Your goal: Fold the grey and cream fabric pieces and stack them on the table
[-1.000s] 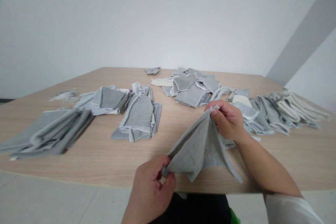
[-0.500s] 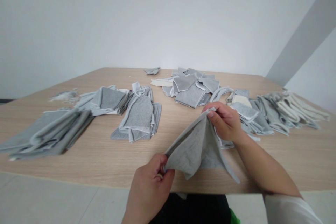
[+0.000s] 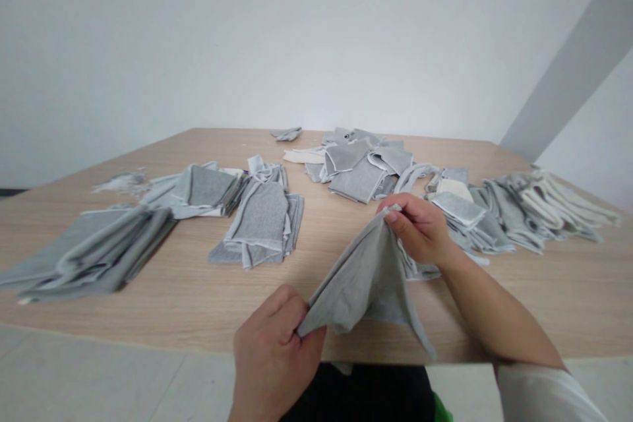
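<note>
Between my hands a grey fabric piece (image 3: pixel 366 277) is stretched on a slant above the table's front edge. Its lower left corner is gripped by my left hand (image 3: pixel 279 343), with the fingers closed around it. My right hand (image 3: pixel 418 227) pinches the upper corner, thumb on top. A seam or folded edge runs straight between the two grips, and the rest of the cloth hangs down, a narrow strip trailing at the right. Behind my right hand lies a stack of grey fabric pieces (image 3: pixel 462 211), partly hidden by it.
Folded grey cloths (image 3: pixel 99 247) lie at the left. Beside them are more grey pieces (image 3: pixel 205 186) and a grey stack (image 3: pixel 260 214). A loose pile (image 3: pixel 359 175) sits farther back. Cream and grey cloths (image 3: pixel 548 201) fill the right. White scraps (image 3: pixel 123 182) lie at the far left.
My left hand has moved slightly left and turned, its knuckles now more on top. My right hand has shifted a little left. The fabric has moved left with them, still held at both corners.
</note>
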`<control>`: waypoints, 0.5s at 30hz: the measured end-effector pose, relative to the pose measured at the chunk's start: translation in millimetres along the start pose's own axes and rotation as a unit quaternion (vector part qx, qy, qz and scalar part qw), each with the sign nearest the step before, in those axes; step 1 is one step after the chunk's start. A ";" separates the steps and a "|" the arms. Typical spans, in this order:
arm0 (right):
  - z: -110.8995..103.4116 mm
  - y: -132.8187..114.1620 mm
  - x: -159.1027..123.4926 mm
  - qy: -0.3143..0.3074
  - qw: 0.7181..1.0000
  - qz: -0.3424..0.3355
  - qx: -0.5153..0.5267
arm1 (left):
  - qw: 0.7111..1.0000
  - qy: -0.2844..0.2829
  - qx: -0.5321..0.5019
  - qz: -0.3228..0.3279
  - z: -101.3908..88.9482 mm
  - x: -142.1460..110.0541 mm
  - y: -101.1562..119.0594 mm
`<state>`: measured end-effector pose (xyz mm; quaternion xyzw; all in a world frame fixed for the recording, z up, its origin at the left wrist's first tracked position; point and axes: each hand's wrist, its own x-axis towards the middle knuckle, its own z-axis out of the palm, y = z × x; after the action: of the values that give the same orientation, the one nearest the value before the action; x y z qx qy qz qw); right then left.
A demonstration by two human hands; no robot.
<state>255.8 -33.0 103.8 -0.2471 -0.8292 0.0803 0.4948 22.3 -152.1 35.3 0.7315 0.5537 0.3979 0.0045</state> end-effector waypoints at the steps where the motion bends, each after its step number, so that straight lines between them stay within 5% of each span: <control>1: -0.1 1.0 0.1 0.000 1.000 -0.001 0.000 | 1.000 -0.016 0.003 -0.002 0.4 -0.3 -0.1; 9: -1.3 9.4 -0.3 0.045 0.999 0.009 -0.006 | 0.986 -0.162 -0.011 -0.023 -2.6 0.3 2.1; 12: -2.9 9.0 0.2 0.068 0.997 0.021 0.008 | 0.993 -0.113 -0.015 -0.018 -6.3 0.9 1.7; 15: -4.2 4.9 -1.1 0.092 0.994 0.044 0.044 | 0.995 0.026 -0.094 -0.012 -7.5 -2.2 -1.3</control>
<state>261.4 -29.8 103.2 -0.2676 -0.7641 0.1157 0.5754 16.7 -156.6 38.6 0.7103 0.5225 0.4673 0.0636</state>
